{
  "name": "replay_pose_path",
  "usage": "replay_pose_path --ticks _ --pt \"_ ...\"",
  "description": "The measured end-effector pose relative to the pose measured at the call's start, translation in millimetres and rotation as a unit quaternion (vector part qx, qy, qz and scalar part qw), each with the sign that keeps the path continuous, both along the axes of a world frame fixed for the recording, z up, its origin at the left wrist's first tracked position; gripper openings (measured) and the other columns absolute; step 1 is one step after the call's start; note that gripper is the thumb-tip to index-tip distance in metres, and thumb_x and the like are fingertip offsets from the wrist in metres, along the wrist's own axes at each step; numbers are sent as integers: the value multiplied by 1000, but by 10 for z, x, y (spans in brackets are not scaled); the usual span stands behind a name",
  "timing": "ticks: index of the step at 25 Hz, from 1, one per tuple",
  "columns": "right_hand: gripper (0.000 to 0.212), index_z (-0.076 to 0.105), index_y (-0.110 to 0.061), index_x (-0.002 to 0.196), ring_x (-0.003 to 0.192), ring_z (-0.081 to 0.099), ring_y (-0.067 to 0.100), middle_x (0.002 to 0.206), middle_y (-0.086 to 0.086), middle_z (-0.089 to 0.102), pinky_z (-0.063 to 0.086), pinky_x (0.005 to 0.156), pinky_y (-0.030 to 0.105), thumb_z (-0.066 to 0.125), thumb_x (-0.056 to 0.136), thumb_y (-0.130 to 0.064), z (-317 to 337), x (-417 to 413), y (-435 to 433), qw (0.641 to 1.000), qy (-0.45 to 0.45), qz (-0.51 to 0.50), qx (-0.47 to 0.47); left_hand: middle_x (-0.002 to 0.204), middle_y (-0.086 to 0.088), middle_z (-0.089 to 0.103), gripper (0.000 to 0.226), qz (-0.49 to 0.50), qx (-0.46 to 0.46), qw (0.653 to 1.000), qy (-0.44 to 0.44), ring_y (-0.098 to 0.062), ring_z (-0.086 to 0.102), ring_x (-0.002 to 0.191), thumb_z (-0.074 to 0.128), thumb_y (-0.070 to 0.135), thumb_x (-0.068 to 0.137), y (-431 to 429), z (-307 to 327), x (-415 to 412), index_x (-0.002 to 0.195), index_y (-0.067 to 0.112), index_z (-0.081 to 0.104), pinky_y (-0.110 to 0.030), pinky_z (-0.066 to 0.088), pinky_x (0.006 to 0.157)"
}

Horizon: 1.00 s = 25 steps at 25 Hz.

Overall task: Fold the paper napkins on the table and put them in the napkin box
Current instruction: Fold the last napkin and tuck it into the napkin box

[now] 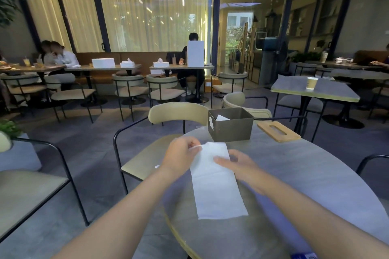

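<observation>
A long white paper napkin (216,191) lies flat on the round grey table (305,185), folded into a narrow strip. My left hand (181,157) pinches the napkin's far left corner between thumb and fingers. My right hand (237,164) rests on its far right edge, fingers spread and pressing down. Just beyond the napkin stands the dark napkin box (231,125), open at the top, with a white napkin (221,118) showing inside.
The box's wooden lid (277,131) with a slot lies to the right of the box. A beige chair (176,114) stands behind the table at the left. Other tables, chairs and seated people fill the room beyond.
</observation>
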State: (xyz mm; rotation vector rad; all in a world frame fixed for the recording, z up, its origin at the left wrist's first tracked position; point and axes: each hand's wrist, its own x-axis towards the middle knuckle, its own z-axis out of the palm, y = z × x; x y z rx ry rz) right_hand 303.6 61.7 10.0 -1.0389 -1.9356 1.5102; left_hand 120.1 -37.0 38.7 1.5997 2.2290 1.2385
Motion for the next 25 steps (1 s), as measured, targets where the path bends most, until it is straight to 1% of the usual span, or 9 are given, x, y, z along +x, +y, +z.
replay_pose_path --ticks 2,5,9,11,14,17,21,23,25 --pt "18 80 -11 96 85 75 14 99 1 80 55 79 29 79 89 -27 -5 52 26 999 12 30 -27 85 -2 71 14 3 8 1000 -5 -19 59 84 67 19 94 71 128 -44 86 9 73 -19 45 73" --pt "16 80 -1 100 100 79 29 108 15 82 59 86 38 75 93 -15 27 92 116 997 64 -1 -48 102 0 64 18 30 7 999 -19 -21 54 104 71 31 92 193 117 -96 99 15 69 -30 45 92" --pt "22 77 3 108 114 73 38 114 20 80 57 100 50 74 94 -13 153 176 265 991 111 -25 -71 91 -2 66 37 27 -66 973 -219 -18 61 84 59 51 98 177 120 71 90 15 59 -20 44 66" --pt "23 76 4 110 116 72 40 117 22 79 55 101 52 73 94 -13 168 192 322 991 114 -32 -68 90 2 76 43 -45 -137 939 -313 -13 64 79 57 56 97 163 107 161 97 15 72 -19 43 67" --pt "27 73 4 118 111 75 36 119 22 78 59 91 45 70 97 -12 188 211 321 988 129 -25 -78 108 -8 80 40 -114 -115 913 -374 -18 63 93 71 41 91 230 -5 179 116 10 76 -31 43 87" --pt "27 72 -5 125 115 74 32 122 16 79 58 98 46 65 100 -11 214 265 340 985 158 5 -66 121 -16 77 21 -102 -61 904 -411 -22 68 96 64 19 99 259 33 233 117 17 75 -34 50 87" --pt "27 73 -12 125 112 76 30 120 14 80 60 96 42 59 103 -7 306 340 402 982 186 10 -14 116 -6 80 26 -139 -31 879 -454 -23 72 102 57 14 103 286 96 246 121 21 74 -35 52 91" --pt "25 78 -12 117 104 77 25 119 15 80 61 91 36 59 103 -6 365 356 415 982 191 16 -6 114 -5 80 25 -160 -15 889 -429 -21 72 100 59 13 100 293 137 274 116 21 77 -36 51 96" --pt "24 80 -11 111 98 75 23 116 15 81 59 91 38 58 103 -7 413 362 417 981 191 21 -14 101 -2 79 26 -159 13 904 -397 -21 68 88 59 8 98 322 180 313 99 22 81 -31 52 85"
